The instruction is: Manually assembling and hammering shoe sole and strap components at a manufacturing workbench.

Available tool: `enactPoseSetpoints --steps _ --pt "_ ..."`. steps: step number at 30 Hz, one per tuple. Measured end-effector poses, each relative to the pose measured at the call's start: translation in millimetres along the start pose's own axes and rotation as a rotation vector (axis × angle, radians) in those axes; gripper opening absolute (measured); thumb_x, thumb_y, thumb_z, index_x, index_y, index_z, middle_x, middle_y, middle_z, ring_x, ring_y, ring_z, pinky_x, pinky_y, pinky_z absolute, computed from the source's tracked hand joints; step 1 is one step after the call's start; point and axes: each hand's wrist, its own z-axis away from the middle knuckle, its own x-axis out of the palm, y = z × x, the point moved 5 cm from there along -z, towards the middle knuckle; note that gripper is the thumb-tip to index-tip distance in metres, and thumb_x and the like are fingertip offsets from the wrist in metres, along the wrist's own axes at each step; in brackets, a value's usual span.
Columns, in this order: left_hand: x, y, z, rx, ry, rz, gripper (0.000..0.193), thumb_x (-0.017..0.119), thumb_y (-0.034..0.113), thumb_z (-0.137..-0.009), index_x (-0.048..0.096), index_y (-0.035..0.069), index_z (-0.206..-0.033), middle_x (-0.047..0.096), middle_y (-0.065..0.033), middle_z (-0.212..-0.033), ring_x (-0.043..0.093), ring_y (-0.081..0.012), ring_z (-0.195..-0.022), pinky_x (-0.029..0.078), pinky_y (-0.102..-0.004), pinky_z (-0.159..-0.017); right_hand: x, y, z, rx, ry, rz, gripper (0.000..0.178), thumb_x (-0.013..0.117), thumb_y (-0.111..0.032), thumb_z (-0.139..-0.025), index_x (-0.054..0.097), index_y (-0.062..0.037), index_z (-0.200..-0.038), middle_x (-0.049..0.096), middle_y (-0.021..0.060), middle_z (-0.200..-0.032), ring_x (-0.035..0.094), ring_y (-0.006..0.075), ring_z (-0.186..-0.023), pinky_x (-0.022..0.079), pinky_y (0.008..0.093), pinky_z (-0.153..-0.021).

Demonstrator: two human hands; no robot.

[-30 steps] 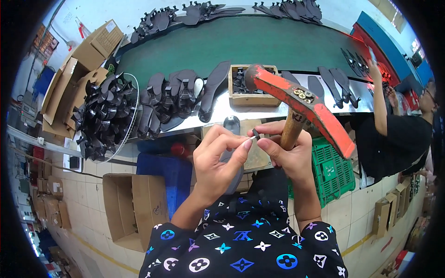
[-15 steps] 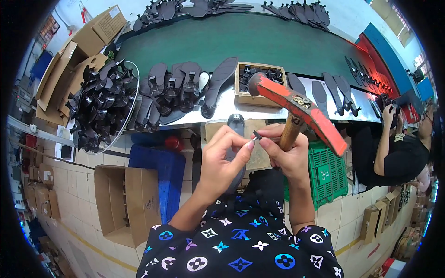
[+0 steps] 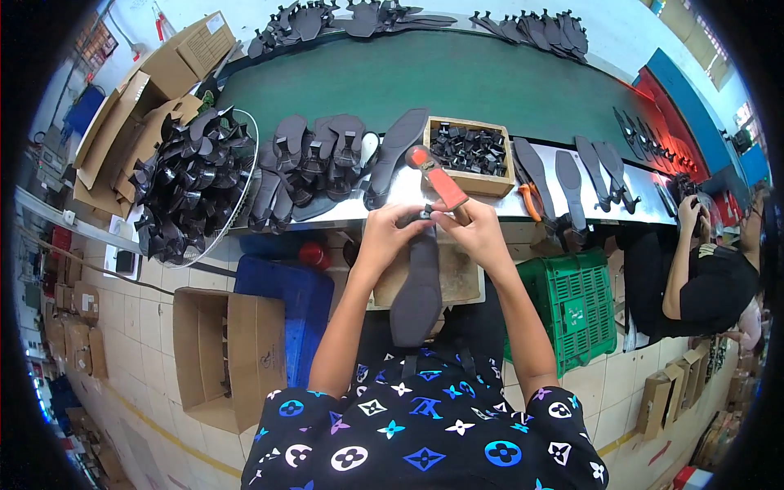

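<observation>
My left hand (image 3: 385, 234) is closed, its fingertips pinched on a small black heel tip (image 3: 426, 211) at the heel end of a dark sole (image 3: 416, 298). My right hand (image 3: 480, 237) grips the handle of a hammer with a worn red head (image 3: 441, 184); its thumb and forefinger also reach the heel tip. Most of the handle is hidden by that hand. The sole lies lengthwise toward me, its wide end near my lap, over a pale work block (image 3: 461, 282). My fingers partly cover the heel, so the exact seating of the tip cannot be made out.
Behind my hands stands a wooden box (image 3: 469, 181) of small black pieces, with orange-handled pliers (image 3: 530, 201) beside it. Heeled soles (image 3: 318, 155) and a wire basket (image 3: 255, 163) of black heels are left. A green crate (image 3: 569, 302) and another person (image 3: 694, 269) are right.
Both hands have moved forward and slightly left with the heel tip and hammer, and now meet at the sole's heel end. The hammer head has swung away from me; the sole shows more fully.
</observation>
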Motion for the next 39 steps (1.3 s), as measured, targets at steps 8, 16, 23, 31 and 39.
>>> enactPoseSetpoints --steps 8,16,23,31,39 --pt "-2.2 6.2 13.0 0.014 0.008 0.049 0.027 0.078 0.007 -0.078 0.072 -0.002 -0.102 0.072 -0.0153 -0.093 0.069 -0.0247 -0.083 0.053 -0.0335 -0.076 3.1 -12.5 2.4 -0.084 -0.160 0.194 0.021 0.072 -0.006 -0.082 0.066 0.0024 -0.100 0.067 0.0132 -0.094 0.065 0.0251 -0.086 0.051 0.0339 -0.075" --pt "-10.7 15.6 14.6 -0.008 -0.017 0.084 0.026 0.080 0.007 -0.076 0.072 -0.001 -0.100 0.072 -0.0135 -0.086 0.070 -0.0206 -0.074 0.054 -0.0329 -0.069 5.5 -31.3 11.4 -0.160 -0.167 0.459 0.023 0.072 0.001 -0.075 0.067 -0.0007 -0.097 0.063 0.0113 -0.088 0.064 0.0305 -0.083 0.051 0.0349 -0.073" --pt "-2.7 -8.7 19.6 -0.197 -0.108 0.292 0.029 0.079 0.009 -0.079 0.076 0.002 -0.107 0.076 -0.0074 -0.091 0.066 -0.0077 -0.079 0.054 -0.0254 -0.074 -6.2 -61.9 46.3 0.118 -0.069 0.104 0.031 0.065 -0.011 -0.095 0.059 0.0009 -0.123 0.068 0.0201 -0.097 0.069 0.0225 -0.082 0.053 0.0318 -0.071" --pt "-2.3 -12.5 15.9 -0.198 -0.147 0.335 0.027 0.078 0.007 -0.080 0.076 0.001 -0.106 0.076 -0.0094 -0.101 0.068 -0.0121 -0.088 0.053 -0.0269 -0.081 -12.8 -93.8 92.7 0.094 0.002 0.361 0.033 0.060 -0.006 -0.097 0.056 0.0057 -0.127 0.068 0.0230 -0.103 0.069 0.0343 -0.085 0.054 0.0353 -0.076" --pt "-5.3 -3.0 22.5 -0.043 -0.157 -0.117 0.085 0.083 0.033 -0.077 0.042 0.003 -0.145 0.073 -0.0083 -0.115 0.063 -0.0223 -0.116 0.036 -0.0413 -0.108 -29.7 -166.0 108.6 -0.215 0.303 0.256 0.040 0.057 -0.015 -0.100 0.053 0.0064 -0.133 0.061 0.0075 -0.083 0.052 0.0090 -0.061 0.040 0.0226 -0.052"
